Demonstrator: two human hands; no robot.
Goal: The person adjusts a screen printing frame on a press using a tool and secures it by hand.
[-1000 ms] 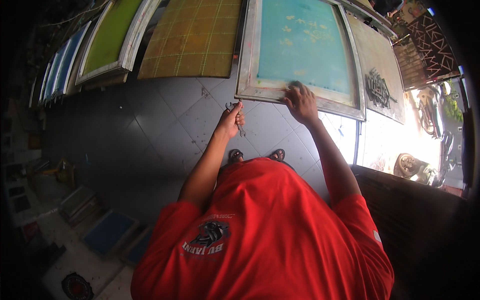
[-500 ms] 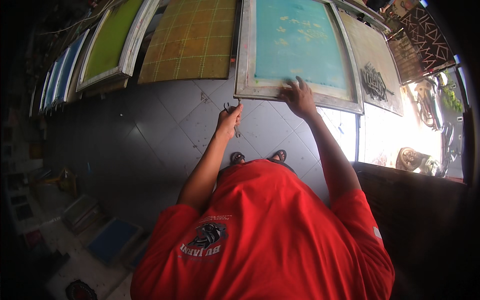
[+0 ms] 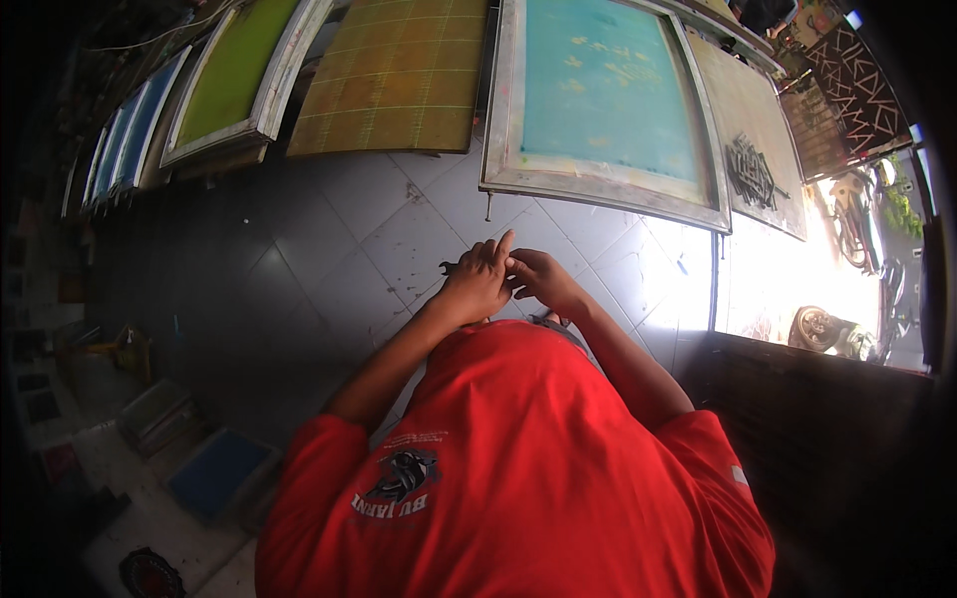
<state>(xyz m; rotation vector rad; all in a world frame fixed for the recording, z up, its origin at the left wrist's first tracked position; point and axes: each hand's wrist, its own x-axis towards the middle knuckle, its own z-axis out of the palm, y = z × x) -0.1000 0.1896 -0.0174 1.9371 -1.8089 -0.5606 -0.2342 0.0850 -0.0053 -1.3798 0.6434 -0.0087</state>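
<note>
In front of my belly my two hands have come together over the floor. My left hand [image 3: 478,283] is closed around an open-end wrench [image 3: 449,268]; one jaw sticks out on its left side, and the hand hides the rest. My right hand [image 3: 543,278] has its fingers curled against the left hand's fingers; whatever lies between them is hidden. Beyond both hands stands a screen-printing frame [image 3: 598,201] with turquoise mesh [image 3: 598,100] and pale flower marks. A bolt [image 3: 488,207] hangs below its near left corner, apart from my hands.
Left of the frame are a brown board [image 3: 389,90] with a yellow-green grid and a green screen [image 3: 231,75]. On a pale board [image 3: 743,110] at right lies a pile of dark metal pieces [image 3: 753,171]. Grey floor tiles [image 3: 344,239] spread below. A dark panel [image 3: 807,429] stands at lower right.
My left hand has drawn back from beneath the frame's corner with the wrench. My right hand has left the frame's near edge and moved down and left to meet it.
</note>
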